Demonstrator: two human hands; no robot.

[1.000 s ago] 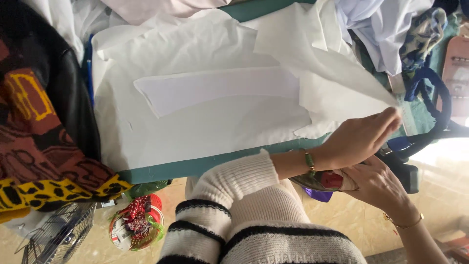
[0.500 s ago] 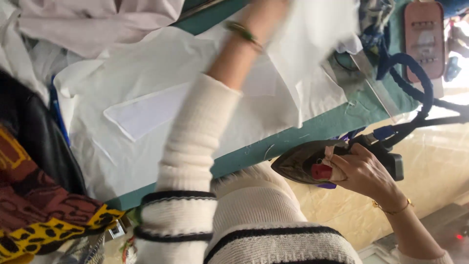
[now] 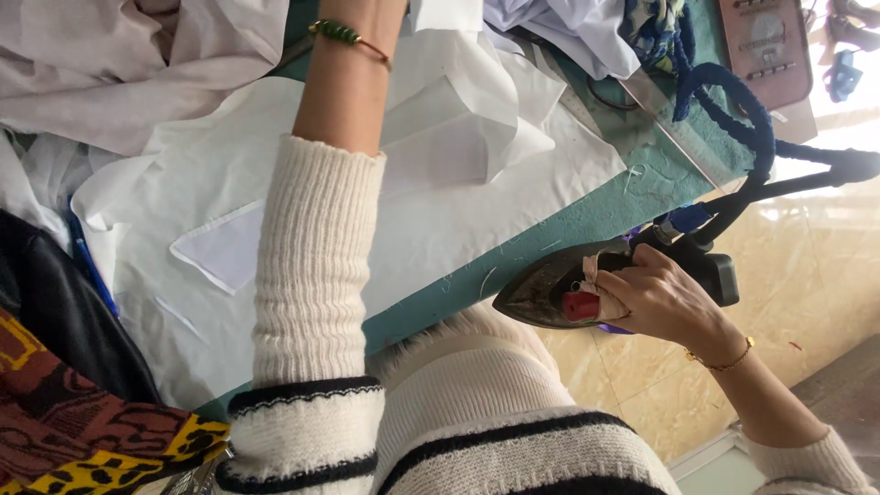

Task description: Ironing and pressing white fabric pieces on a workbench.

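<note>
My right hand [image 3: 655,298] grips the handle of a dark clothes iron [image 3: 541,291], held off the near edge of the green table [image 3: 587,215] with its pointed tip toward the left. My left forearm [image 3: 344,82], in a cream knit sleeve with a green bead bracelet at the wrist, reaches up over the white fabric [image 3: 440,229] spread on the table. The left hand itself is cut off by the top edge. A folded, raised flap of white cloth [image 3: 467,110] lies beside that wrist. A small cut white piece [image 3: 220,249] rests flat on the fabric.
A thick blue cord [image 3: 733,101] runs from the iron across the table's right end. A clear ruler [image 3: 678,137] and a reddish-brown device [image 3: 765,46] lie there. Pale cloth is heaped at top left; a black garment [image 3: 55,312] and patterned fabric [image 3: 73,431] sit left. Beige floor tiles [image 3: 816,275] show at right.
My left arm has swung from the table's right edge up across the fabric, and the hand has left the view. The iron has come up beside the table edge in my right hand.
</note>
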